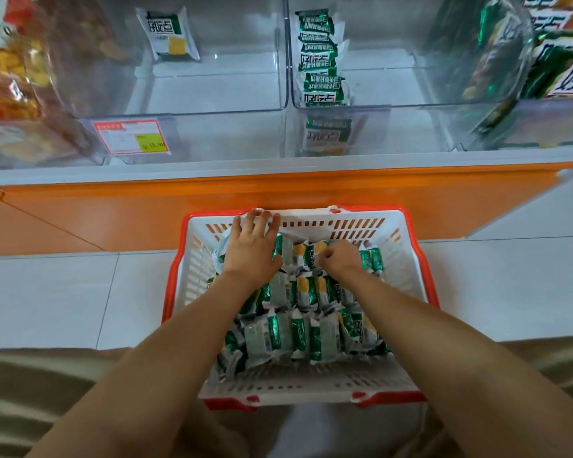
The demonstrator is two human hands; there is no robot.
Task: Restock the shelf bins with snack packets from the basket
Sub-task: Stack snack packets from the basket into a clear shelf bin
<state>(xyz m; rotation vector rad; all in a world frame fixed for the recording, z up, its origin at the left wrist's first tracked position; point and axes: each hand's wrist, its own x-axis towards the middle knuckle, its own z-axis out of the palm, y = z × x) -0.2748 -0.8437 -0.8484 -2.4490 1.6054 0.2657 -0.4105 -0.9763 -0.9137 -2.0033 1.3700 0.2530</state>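
Observation:
A white basket with an orange rim (192,276) stands on the floor below the shelf, full of green, white and yellow snack packets (298,338). My left hand (250,246) lies spread over packets at the basket's far left, fingers apart and touching the far wall. My right hand (339,257) is curled, fingers pinched on a packet near the far middle. Above, a clear shelf bin (212,94) holds one packet (169,34) at its back. The bin to its right (394,90) holds a row of the same packets (321,57) along its left wall.
An orange shelf front (278,193) runs between the bins and the basket. A red price tag (131,137) sits on the left bin's front. Bins at far left (10,71) and far right (563,54) hold other snack bags. Pale floor tiles lie on both sides of the basket.

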